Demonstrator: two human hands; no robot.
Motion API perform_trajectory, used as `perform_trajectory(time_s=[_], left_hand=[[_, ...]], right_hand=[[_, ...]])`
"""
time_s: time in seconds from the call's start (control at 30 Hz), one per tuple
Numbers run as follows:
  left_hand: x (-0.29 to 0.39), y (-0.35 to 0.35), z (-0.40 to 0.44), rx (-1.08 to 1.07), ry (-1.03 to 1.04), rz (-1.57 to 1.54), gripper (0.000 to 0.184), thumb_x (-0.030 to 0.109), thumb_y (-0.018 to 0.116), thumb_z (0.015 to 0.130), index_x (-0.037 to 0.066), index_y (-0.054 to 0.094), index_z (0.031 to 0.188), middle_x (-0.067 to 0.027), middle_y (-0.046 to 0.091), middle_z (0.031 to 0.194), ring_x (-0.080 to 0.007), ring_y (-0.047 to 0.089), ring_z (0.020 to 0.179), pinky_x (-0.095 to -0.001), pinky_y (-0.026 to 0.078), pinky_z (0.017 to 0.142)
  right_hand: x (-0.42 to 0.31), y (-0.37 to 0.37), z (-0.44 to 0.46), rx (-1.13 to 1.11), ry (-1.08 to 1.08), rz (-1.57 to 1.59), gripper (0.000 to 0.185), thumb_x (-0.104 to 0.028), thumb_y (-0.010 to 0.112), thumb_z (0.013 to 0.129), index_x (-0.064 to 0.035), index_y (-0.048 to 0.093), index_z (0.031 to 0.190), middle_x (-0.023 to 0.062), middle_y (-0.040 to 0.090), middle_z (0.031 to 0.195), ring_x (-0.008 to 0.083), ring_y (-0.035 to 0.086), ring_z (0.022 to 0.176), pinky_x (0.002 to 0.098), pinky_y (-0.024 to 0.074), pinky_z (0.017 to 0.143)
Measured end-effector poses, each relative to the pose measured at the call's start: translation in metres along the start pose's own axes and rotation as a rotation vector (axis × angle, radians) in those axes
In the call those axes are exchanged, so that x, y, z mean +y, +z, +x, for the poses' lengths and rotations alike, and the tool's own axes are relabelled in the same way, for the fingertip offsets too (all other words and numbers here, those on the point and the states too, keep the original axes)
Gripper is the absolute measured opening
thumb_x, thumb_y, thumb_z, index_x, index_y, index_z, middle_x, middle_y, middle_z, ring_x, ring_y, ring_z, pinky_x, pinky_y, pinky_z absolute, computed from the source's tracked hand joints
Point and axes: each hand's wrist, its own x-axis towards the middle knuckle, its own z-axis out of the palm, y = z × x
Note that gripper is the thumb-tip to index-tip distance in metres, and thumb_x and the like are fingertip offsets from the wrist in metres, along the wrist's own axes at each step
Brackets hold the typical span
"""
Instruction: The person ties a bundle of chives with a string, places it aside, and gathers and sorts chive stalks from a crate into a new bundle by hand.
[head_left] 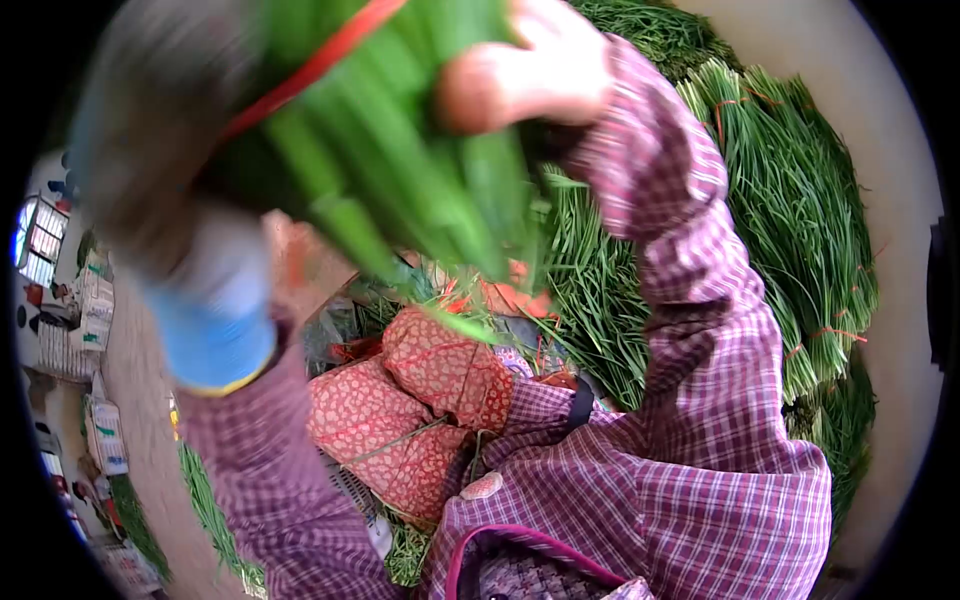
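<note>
Close to the camera, a thick bundle of garlic chives [390, 140] hangs at a tilt, blurred by motion. A red tie [315, 68] crosses its leaves, whose cut-looking lower ends point down. My right hand [535, 80] is bare and grips the bundle from the right, thumb laid across the leaves. On the opposite side my left hand [170, 130], in a greyish glove with a light-blue cuff [215, 335], presses round the bundle's left edge. Smearing hides the gloved fingers.
Stacked tied chives [790, 210] lie along the wall at right. Loose chives [600, 290] are below the right sleeve. Red patterned cloth [400, 400] covers my legs. More greens [205, 490] lie on the floor [150, 420] at left, with boxes [105, 435] farther off.
</note>
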Motion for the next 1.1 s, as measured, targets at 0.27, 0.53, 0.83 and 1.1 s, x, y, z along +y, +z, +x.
perform_trajectory(time_s=[0.27, 0.53, 0.83, 1.1], left_hand=[[-0.116, 0.089, -0.033, -0.213, -0.709, -0.259, 0.100, 0.056, 0.084, 0.057, 0.009, 0.045, 0.135, -0.0128, 0.051, 0.133, -0.0286, 0.042, 0.130, -0.0470, 0.028, 0.112], [-0.216, 0.048, -0.256, -0.511, -1.275, 0.013, 0.103, 0.014, 0.085, 0.068, 0.001, 0.015, 0.144, -0.0157, 0.040, 0.140, -0.0247, 0.043, 0.127, -0.0371, 0.036, 0.107], [-0.090, -0.053, -0.108, -0.335, -1.364, -0.007, 0.076, 0.017, 0.071, 0.081, 0.004, 0.031, 0.144, -0.0175, 0.049, 0.136, -0.0245, 0.046, 0.126, -0.0386, 0.036, 0.106], [0.016, -0.185, -0.144, 0.056, -0.874, 1.159, 0.085, 0.044, 0.070, 0.081, -0.005, 0.034, 0.141, -0.0190, 0.050, 0.131, -0.0282, 0.048, 0.122, -0.0408, 0.034, 0.105]], right_hand=[[0.088, -0.072, -0.175, 0.512, 0.730, 0.160, 0.091, -0.013, 0.067, 0.079, -0.0013, 0.010, 0.149, 0.0106, 0.060, 0.115, 0.0165, 0.058, 0.100, 0.0308, 0.0449, 0.093], [0.249, -0.061, -0.379, 0.669, 1.254, 0.359, 0.095, -0.032, 0.069, 0.080, -0.0039, 0.011, 0.149, 0.0126, 0.058, 0.122, 0.0217, 0.055, 0.112, 0.0376, 0.0420, 0.100], [0.367, -0.084, -0.404, 0.612, 1.393, 0.041, 0.102, -0.047, 0.078, 0.069, -0.0083, 0.027, 0.147, 0.0192, 0.048, 0.135, 0.0291, 0.047, 0.124, 0.0407, 0.0370, 0.105], [0.429, -0.092, -0.397, 0.489, 1.646, -0.485, 0.105, -0.052, 0.083, 0.061, -0.0206, 0.031, 0.146, 0.0242, 0.051, 0.132, 0.0354, 0.049, 0.124, 0.0434, 0.0393, 0.104]])
